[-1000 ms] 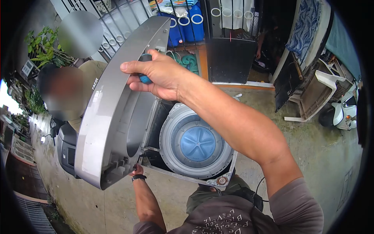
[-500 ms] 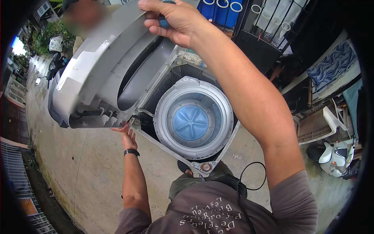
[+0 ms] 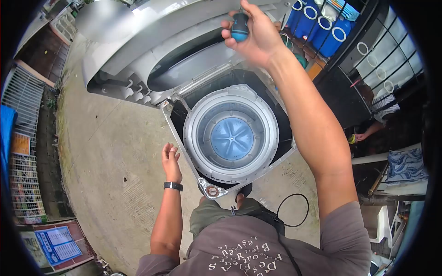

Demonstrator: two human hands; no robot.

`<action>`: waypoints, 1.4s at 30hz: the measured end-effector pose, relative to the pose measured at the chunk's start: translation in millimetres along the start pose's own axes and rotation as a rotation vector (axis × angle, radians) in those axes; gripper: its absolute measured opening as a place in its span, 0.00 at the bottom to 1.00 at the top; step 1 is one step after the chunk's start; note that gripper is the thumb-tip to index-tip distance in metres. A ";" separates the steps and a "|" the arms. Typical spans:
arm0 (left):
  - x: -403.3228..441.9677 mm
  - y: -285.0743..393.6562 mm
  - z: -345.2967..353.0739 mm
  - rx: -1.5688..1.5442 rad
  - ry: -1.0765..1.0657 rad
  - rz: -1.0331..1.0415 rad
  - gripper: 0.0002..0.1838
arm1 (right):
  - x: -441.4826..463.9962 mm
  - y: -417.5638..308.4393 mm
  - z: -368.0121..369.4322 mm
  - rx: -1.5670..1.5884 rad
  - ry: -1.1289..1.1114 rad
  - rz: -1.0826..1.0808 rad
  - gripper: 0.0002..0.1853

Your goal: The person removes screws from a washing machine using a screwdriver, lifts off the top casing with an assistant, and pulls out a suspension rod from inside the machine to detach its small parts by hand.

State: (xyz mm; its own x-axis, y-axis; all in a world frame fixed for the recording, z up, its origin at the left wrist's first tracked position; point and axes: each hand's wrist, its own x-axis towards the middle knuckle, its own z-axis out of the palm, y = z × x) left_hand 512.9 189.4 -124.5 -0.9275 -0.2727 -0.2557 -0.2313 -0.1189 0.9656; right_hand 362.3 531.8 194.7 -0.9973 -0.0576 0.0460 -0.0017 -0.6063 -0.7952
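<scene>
An opened top-load washing machine stands before me, its grey tub exposed with a blue pulsator at the bottom. Its grey top cover is tilted up and back at the far side. My right hand is raised in front of the cover, fingers wrapped round a black and teal handle, seemingly a screwdriver; its shaft is not visible. Left of the machine's frame, my left hand hangs free with fingers loosely apart, touching nothing. A corner bracket sits on the near edge.
A black cable loops out at my right hip. Behind the metal bars at the upper right are blue containers. Another person's hand shows at the right. Concrete floor spreads to the left; a white chair stands lower right.
My left hand has let go of the cover's lower corner and dropped toward me. The cover leans farther back. My right hand still holds the handle, now off the cover's edge. The view has turned.
</scene>
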 end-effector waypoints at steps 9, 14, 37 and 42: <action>-152.1 -22.9 51.6 -0.157 -0.356 -0.205 0.23 | -139.5 101.8 -57.0 -0.610 -0.267 0.290 0.14; -222.4 -44.6 61.7 -0.643 -0.419 -0.527 0.33 | -304.3 259.0 -87.7 -1.259 -0.420 0.241 0.22; -203.5 -96.6 118.2 -0.145 0.649 0.041 0.05 | -167.4 400.4 -246.2 -1.392 -1.107 0.956 0.64; -179.9 -113.1 113.4 0.175 0.734 0.092 0.05 | -123.5 349.0 -250.7 -1.026 -1.064 1.086 0.47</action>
State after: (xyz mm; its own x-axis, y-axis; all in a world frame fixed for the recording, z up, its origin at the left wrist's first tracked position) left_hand 672.6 360.1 -182.3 -0.5257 -0.8468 -0.0810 -0.2627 0.0711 0.9622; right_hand 466.5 526.1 -240.1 -0.1244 -0.7154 -0.6876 0.0902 0.6820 -0.7258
